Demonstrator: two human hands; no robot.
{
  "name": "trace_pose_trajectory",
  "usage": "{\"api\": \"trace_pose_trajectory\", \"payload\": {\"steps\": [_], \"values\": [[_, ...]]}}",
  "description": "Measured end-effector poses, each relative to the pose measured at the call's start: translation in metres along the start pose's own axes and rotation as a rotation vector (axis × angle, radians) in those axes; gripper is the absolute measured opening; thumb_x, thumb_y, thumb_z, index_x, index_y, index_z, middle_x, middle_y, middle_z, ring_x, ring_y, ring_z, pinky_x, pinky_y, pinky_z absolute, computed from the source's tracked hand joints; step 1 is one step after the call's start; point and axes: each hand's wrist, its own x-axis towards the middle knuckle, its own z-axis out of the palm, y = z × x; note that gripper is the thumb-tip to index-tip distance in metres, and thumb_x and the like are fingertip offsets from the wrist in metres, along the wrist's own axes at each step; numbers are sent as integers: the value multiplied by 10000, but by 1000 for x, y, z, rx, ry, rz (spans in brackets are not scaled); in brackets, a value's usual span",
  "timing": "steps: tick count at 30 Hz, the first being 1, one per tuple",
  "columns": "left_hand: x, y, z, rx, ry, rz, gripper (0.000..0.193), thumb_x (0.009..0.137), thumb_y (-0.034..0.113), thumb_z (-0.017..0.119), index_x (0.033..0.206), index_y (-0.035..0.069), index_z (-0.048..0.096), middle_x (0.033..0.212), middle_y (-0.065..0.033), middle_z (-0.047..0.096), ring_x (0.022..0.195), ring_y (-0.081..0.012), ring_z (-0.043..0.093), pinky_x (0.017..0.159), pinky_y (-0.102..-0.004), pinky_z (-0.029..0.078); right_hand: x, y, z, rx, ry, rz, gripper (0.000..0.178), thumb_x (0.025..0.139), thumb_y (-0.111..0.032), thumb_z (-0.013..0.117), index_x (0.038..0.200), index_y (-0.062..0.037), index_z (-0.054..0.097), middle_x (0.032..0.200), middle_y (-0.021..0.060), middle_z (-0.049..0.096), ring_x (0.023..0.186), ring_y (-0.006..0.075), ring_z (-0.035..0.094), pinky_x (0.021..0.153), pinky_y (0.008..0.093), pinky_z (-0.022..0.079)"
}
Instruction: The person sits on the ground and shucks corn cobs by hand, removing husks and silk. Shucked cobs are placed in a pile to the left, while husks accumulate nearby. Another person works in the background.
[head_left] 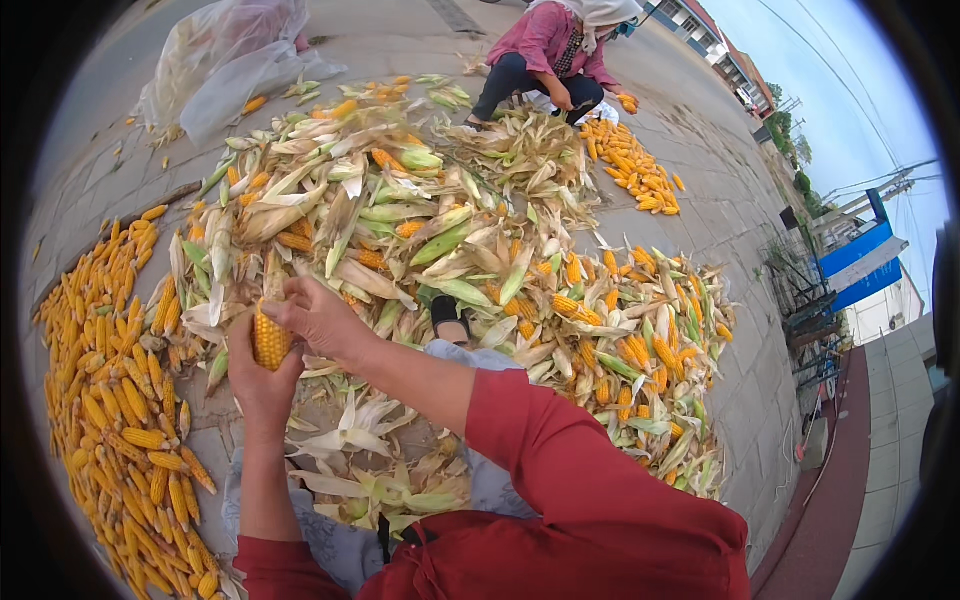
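Observation:
My left hand (262,375) is closed around the lower part of a yellow corn cob (271,338), held upright in front of me. Dry husk (273,275) still stands up from the top of the cob. My right hand (318,318) pinches at the cob's upper end beside that husk; its fingertips partly hide where kernels and husk meet. Just beyond both hands spreads a large heap of corn in green and straw-coloured husks (400,215). To the left of my left hand lies a long pile of bare yellow cobs (130,430).
Loose husks (390,490) lie between my legs. More partly husked corn (620,350) is heaped at my right. A person in a pink top (545,45) squats at the far side near a smaller cob pile (630,165). A clear plastic bag (215,65) stands far left.

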Motion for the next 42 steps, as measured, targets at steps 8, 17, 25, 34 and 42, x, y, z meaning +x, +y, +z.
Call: {"api": "trace_pose_trajectory", "payload": {"steps": [8, 17, 25, 34, 42], "values": [[-3, 27, 5, 67, -10, -96, 654, 648, 129, 777, 1217, 16, 476, 1119, -184, 555, 950, -302, 590, 818, -369, 492, 4, -19, 9, 361, 142, -68, 222, 791, -11, 688, 961, -18, 546, 893, 78, 615, 762, 151, 615, 717, 284, 527], [-15, 13, 18, -431, -351, -475, 367, 686, 126, 735, 974, -24, 565, 753, -110, 636, 616, -239, 625, 562, -344, 479, 4, -20, 1, 338, 92, 95, 197, 772, -54, 693, 935, -32, 584, 795, 100, 626, 773, 208, 637, 733, 335, 535], [-20, 36, -2, -1262, -864, -656, 303, 696, 53, 679, 947, -31, 533, 565, -32, 522, 415, -126, 476, 402, -254, 376, 0, -34, -13, 465, -794, 49, 305, 728, -198, 678, 963, -40, 565, 731, 73, 598, 712, 231, 614, 716, 412, 519], [-17, 24, 18, -478, -425, -730, 158, 757, 72, 672, 842, -16, 572, 629, -60, 576, 454, -123, 523, 395, -264, 381, 0, -11, 16, 150, 159, 60, 391, 778, -287, 749, 966, -12, 544, 740, 100, 594, 650, 197, 617, 629, 332, 536], [-12, 17, 15, -269, -333, -638, 253, 762, 151, 698, 916, -20, 595, 757, -103, 653, 610, -218, 632, 534, -323, 476, -10, -8, 24, -465, 183, -206, 515, 778, -418, 745, 930, 34, 550, 836, 105, 622, 732, 157, 595, 679, 293, 496]]}}
